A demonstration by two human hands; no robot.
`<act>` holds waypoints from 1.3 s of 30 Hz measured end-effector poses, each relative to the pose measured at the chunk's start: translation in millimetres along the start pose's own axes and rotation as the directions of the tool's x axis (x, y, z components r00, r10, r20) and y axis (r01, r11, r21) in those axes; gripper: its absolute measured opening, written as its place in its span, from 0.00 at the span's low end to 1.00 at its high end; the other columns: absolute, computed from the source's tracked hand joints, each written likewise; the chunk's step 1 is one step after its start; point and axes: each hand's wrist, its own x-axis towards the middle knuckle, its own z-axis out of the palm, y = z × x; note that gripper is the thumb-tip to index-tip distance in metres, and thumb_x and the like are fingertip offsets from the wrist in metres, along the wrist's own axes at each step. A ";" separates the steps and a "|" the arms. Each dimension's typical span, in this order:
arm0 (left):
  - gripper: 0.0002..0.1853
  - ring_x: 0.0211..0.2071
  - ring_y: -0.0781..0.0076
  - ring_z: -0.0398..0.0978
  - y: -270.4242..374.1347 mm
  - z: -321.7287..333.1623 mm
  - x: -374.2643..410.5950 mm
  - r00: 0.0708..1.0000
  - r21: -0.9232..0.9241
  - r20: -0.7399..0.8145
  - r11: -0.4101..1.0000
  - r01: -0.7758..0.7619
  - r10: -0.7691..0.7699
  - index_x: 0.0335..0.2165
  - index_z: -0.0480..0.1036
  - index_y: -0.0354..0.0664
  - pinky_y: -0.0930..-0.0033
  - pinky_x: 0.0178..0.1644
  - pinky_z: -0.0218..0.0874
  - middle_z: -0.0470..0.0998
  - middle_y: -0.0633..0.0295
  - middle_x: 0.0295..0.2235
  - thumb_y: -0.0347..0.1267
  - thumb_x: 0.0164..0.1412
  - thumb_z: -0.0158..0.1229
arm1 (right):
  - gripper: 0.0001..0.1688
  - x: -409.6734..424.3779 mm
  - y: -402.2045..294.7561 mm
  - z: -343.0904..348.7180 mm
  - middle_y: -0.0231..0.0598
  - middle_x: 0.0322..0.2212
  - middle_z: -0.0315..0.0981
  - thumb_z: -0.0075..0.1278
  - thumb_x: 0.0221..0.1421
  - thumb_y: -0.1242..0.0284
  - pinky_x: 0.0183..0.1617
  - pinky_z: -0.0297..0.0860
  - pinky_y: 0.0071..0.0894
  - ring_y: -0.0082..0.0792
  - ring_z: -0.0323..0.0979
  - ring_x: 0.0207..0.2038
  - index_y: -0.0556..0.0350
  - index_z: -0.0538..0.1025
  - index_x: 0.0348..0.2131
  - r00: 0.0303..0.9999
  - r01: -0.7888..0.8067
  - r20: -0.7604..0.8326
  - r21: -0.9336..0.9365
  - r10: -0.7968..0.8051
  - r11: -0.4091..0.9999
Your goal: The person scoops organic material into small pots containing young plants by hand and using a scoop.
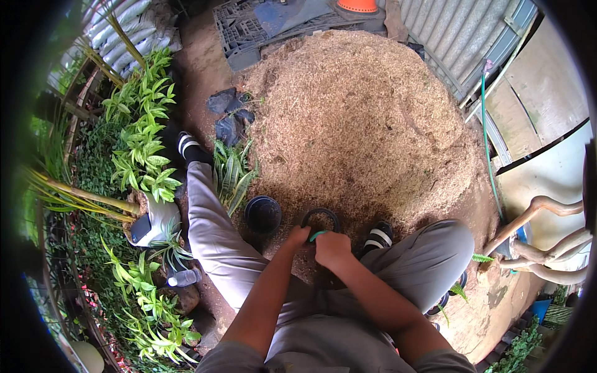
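Note:
A round black plastic pot (334, 216) stands on the ground between my feet, with brown loose material inside its rim. My left hand (297, 238) grips the near left part of this rim. Curled into a fist beside it, my right hand (333, 249) holds a green-handled tool (317, 235). The tool's working end is hidden, so its kind cannot be told. Left of the hands is a second black pot (263, 214), dark inside. Just beyond both pots rises a broad heap of tan husks or shavings (364, 121).
A snake plant (231, 179) and black plastic bags (228, 128) lie by my left leg. Leafy plants (144, 130), a phone (140, 227) on a white planter and a bottle (185, 278) line the left. Driftwood (543, 252) and a green hose (486, 140) are right; a black pallet (238, 42) lies behind.

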 end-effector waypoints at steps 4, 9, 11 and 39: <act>0.25 0.29 0.49 0.78 -0.6 -4.3 4.8 0.999 -0.017 -0.003 0.999 0.036 -0.036 0.47 0.62 0.29 0.45 0.30 0.72 0.72 0.42 0.39 0.39 0.60 0.49 | 0.10 18.6 29.5 -31.5 0.45 0.28 0.78 0.51 0.43 0.69 0.38 0.72 0.44 0.48 0.76 0.35 0.49 0.81 0.27 0.993 -0.099 -0.050 0.070 0.103 0.993; 0.24 0.28 0.48 0.77 -5.8 -3.3 8.6 1.000 -0.017 0.026 1.000 -0.007 0.008 0.48 0.63 0.32 0.47 0.28 0.72 0.74 0.43 0.36 0.39 0.60 0.49 | 0.10 11.4 42.4 -74.7 0.51 0.30 0.77 0.53 0.40 0.72 0.39 0.72 0.46 0.50 0.76 0.37 0.55 0.80 0.26 0.997 -0.032 -0.063 0.159 0.043 0.987; 0.23 0.28 0.48 0.77 -10.1 -4.4 17.0 1.000 -0.019 0.019 1.000 -0.013 0.013 0.48 0.64 0.31 0.49 0.29 0.72 0.74 0.43 0.35 0.39 0.60 0.48 | 0.09 17.2 37.9 -59.9 0.49 0.28 0.77 0.52 0.40 0.73 0.39 0.72 0.48 0.51 0.75 0.35 0.54 0.80 0.26 0.995 0.007 -0.095 0.107 0.004 0.994; 0.22 0.28 0.50 0.78 -18.5 -2.5 31.0 0.998 0.090 0.020 0.994 -0.066 0.065 0.42 0.69 0.27 0.54 0.27 0.71 0.74 0.40 0.36 0.39 0.60 0.47 | 0.11 14.9 30.7 -42.0 0.47 0.31 0.78 0.52 0.42 0.73 0.38 0.73 0.45 0.49 0.77 0.36 0.58 0.80 0.29 0.983 -0.170 -0.048 0.101 0.175 0.980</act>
